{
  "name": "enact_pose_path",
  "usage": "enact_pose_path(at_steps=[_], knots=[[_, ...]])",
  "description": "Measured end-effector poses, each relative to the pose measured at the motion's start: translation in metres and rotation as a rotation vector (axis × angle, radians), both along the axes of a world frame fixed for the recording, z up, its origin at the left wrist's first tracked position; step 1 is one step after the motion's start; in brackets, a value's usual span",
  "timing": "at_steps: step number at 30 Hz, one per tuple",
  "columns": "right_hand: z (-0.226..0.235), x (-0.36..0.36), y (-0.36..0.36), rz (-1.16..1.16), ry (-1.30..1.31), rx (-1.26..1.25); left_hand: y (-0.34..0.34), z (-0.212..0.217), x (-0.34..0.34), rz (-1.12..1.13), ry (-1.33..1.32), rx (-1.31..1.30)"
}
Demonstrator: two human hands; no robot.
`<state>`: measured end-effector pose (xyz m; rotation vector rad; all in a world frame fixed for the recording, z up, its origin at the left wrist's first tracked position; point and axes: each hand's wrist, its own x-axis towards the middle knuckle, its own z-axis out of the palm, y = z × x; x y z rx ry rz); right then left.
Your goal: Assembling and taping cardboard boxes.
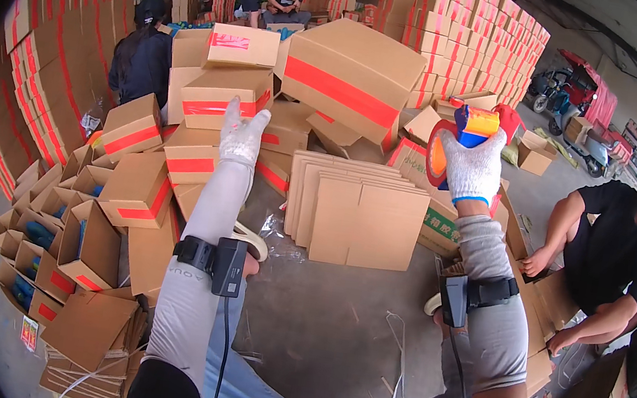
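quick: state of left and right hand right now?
Left hand: open, fingers extended, against a taped carton, gripping nothing.
Right hand: closed on a tape dispenser.

My left hand (243, 135) reaches out over the taped boxes (192, 154) heaped ahead of me; my right hand (470, 166) holds a tape dispenser (462, 134) above the flat cardboard stack (355, 213) (which lies between my arms). Open cartons (70, 218) sit left; a seated person (619, 247) is right.

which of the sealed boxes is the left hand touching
The left hand rests on the taped box directly ahead of it, red strip along its front, with a smaller pink-labelled box stacked on top. The large box sits apart, to the right.
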<state>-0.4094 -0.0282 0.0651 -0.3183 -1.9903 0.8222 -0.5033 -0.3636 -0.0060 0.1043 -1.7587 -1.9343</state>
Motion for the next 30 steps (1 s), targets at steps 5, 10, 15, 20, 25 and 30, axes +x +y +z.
enact_pose_path(at_steps=[5, 10, 15, 20, 25, 30], knots=[[-0.090, 0.115, -0.020, 0.221, -0.006, 0.220, -0.116, -0.143, 0.138, 0.007, 0.031, -0.636], [-0.256, 0.221, 0.093, 0.276, -0.494, -0.100, -0.239, -0.340, 0.393, 0.176, -0.963, -0.723], [-0.306, 0.212, 0.104, 0.355, -0.502, 0.037, -0.239, -0.410, 0.550, 0.442, -1.080, -1.231], [-0.310, 0.190, 0.072, 0.499, -0.512, -0.332, -0.253, -0.400, 0.505, 0.336, -1.320, -0.452], [-0.302, 0.210, 0.028, 0.475, -0.702, -0.241, -0.240, -0.396, 0.532, 0.045, -0.723, 0.178], [-0.280, 0.217, 0.034, 0.323, -0.738, -0.159, -0.223, -0.242, 0.471, 0.206, -0.557, -0.411]])
